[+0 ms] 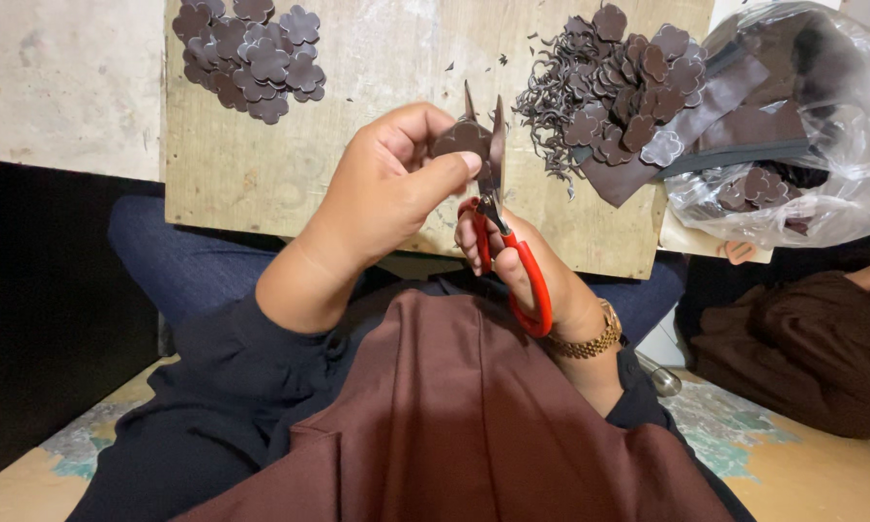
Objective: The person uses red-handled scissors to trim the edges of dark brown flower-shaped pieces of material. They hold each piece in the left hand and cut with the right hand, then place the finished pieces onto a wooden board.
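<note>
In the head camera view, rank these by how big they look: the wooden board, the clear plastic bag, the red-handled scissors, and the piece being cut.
1. wooden board
2. clear plastic bag
3. red-handled scissors, in the right hand; they sit nearer the camera, which enlarges them
4. dark flower-shaped piece, pinched by the left hand

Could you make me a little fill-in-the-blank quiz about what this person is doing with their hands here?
1. The right hand works scissors with ____ handles.
2. The left hand pinches a dark piece between the scissors' ____.
3. The neat pile of cut pieces is shaped like ____.
4. The wooden board rests on the person's ____.

Missing words: red; blades; flowers; lap
</note>
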{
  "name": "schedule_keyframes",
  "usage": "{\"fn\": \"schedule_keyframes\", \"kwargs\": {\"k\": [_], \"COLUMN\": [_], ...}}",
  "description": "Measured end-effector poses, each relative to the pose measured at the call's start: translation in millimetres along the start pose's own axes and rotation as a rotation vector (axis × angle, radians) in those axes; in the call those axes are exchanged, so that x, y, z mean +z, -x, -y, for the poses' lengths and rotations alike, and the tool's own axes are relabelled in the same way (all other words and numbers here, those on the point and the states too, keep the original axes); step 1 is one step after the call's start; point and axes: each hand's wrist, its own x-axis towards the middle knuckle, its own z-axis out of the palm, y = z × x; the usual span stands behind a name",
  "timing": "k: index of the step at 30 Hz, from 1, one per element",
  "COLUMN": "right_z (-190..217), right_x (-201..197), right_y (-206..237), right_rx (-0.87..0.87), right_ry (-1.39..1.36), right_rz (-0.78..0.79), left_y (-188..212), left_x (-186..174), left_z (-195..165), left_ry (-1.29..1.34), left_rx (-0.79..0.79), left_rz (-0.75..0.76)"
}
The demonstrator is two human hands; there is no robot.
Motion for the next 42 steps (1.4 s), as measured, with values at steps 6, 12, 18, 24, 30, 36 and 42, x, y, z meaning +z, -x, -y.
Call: {"fn": "schedule_keyframes", "kwargs": {"k": [6,12,18,24,30,36,42], "right_z": [5.9,16.5,21.8,23.4,8.1,6.6,24.2], "right_x": [6.7,8.2,5.4,4.8,-0.9,-3.4,10.8], "right_y": [-0.9,6.5,5.7,10.4,3.1,-2.5,7.6], "right_rx": [-0.026,-0.049,-0.064,-0.069,-0.032,-0.06,-0.05], "right_ry": [-0.066,-0.09,-0.073,-0.061,0.006,0.117,-0.087], "right_rz": [0.005,0.026,0.055,0.044,0.008,0.015,0.005], "left_y": [2.1,2.0,0.9,0.9,0.6,-0.9,3.4], "left_x": [1.5,8.4,9.0,6.7,3.2,8.2,11.3], "left_z": [1.2,-5.3,-14.1,-12.7,-0.7,6.3,1.0], "left_ry": [0.131,0.24,0.247,0.321,0.216,0.063,0.143], "left_rx": [0.08,-0.124,-0.185,-0.214,-0.133,0.065,-0.023], "left_rz": [0.032,0.08,0.077,0.132,0.094,-0.017,-0.005]}}
